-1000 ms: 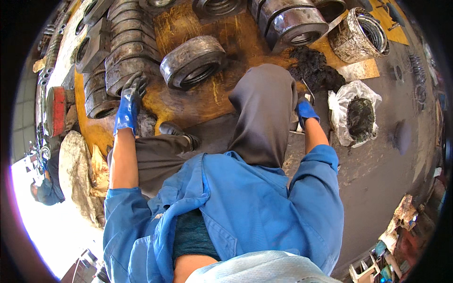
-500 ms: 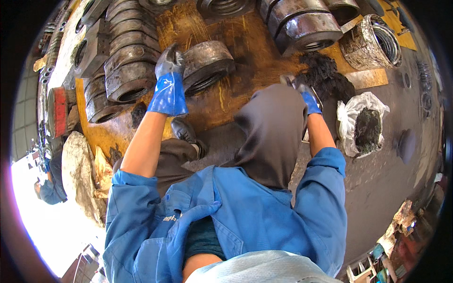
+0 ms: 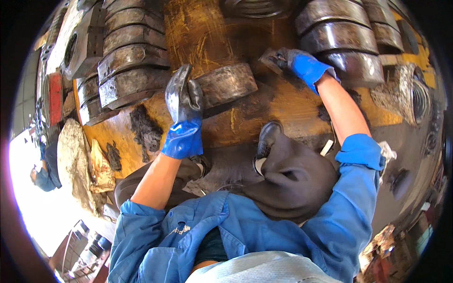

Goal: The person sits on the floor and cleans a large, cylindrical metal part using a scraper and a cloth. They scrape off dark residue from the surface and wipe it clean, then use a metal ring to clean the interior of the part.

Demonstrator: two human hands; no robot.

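A short, thick metal ring rests on its edge on the stained yellow-brown board in front of me. At its left end is my left hand, in a black glove with a blue cuff, its fingers stretched out and the palm side close against the ring. Whether it touches the ring is hard to tell. My right hand, gloved alike, is beyond the ring's right end, over the board. Its fingers are closed on a dark, flat-looking piece, too blurred to name.
Rows of similar metal rings stand at left and right. A threaded ring lies at the far edge, and a dirty white threaded collar at far right. Black rags lie left of my hand. A red block stands farther left.
My right hand has come from the dark rag heap by my right knee, forward and inward over the board. The left hand stays at the ring's left end. My right knee has swung outward.
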